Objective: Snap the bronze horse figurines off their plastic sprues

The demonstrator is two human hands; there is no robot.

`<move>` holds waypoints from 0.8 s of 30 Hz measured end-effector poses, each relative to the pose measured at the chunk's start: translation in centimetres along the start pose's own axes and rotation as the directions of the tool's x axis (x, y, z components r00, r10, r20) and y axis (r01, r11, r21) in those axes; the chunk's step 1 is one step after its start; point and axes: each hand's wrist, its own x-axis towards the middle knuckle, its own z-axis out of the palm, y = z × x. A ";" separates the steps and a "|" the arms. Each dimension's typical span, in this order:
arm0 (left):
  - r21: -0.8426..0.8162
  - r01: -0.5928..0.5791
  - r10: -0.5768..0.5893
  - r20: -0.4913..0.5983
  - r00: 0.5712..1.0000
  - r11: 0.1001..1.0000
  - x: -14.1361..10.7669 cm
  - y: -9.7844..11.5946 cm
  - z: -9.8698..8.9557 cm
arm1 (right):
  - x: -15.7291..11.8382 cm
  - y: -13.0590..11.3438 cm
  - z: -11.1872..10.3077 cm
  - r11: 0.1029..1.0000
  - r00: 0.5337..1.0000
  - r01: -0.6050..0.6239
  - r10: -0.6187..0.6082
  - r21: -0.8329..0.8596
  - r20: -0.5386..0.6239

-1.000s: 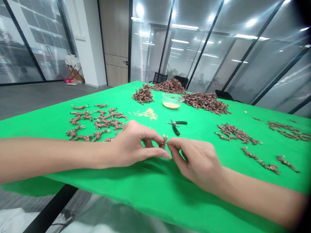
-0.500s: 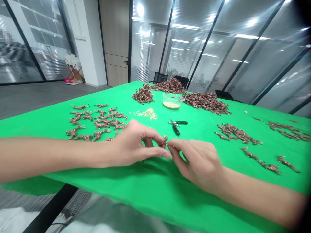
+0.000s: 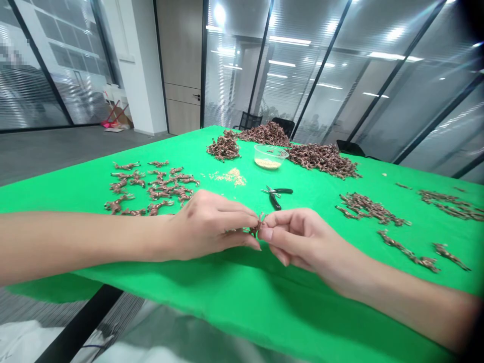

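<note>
Between my two hands is a small brown deer figurine [image 3: 256, 230], held just above the green cloth near the table's front edge. My left hand [image 3: 216, 222] pinches it from the left, thumb below and fingers above, covering much of its body. From the right, my right hand [image 3: 302, 234] closes thumb and forefinger on its antler end; any smaller part in that pinch is hidden. Beyond the hands lie pliers [image 3: 274, 199] with black handles and a scatter of tiny gold-coloured pieces [image 3: 234, 176]. Similar figurines [image 3: 164, 191] lie spaced out behind my left wrist.
A clear plastic tub [image 3: 270, 157] holds more small gold-coloured pieces. Large heaps of brown figurines [image 3: 323, 160] stand at the back, with a smaller pile [image 3: 223, 146] to their left. Loose groups [image 3: 370, 207] lie on the right of the green cloth [image 3: 227, 302].
My right hand has rolled over, so its thumb now shows, and it grips the figurine itself. My left fingers have closed down further, and the figurine has tilted between them.
</note>
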 end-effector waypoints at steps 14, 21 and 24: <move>-0.145 0.279 -0.276 0.044 0.960 0.949 0.7 0.6 -0.4 | 0.0 2.5 -0.1 0.387 0.653 0.356 -0.754 -0.851 -0.071; -0.226 0.376 -0.363 0.097 0.927 0.899 0.8 0.9 -0.4 | 0.1 3.1 -0.5 0.243 0.618 0.337 -0.786 -0.910 0.020; -0.253 0.426 -0.407 0.126 0.905 0.869 0.9 1.0 -0.5 | 0.1 3.3 -0.6 0.197 0.605 0.324 -0.795 -0.925 0.042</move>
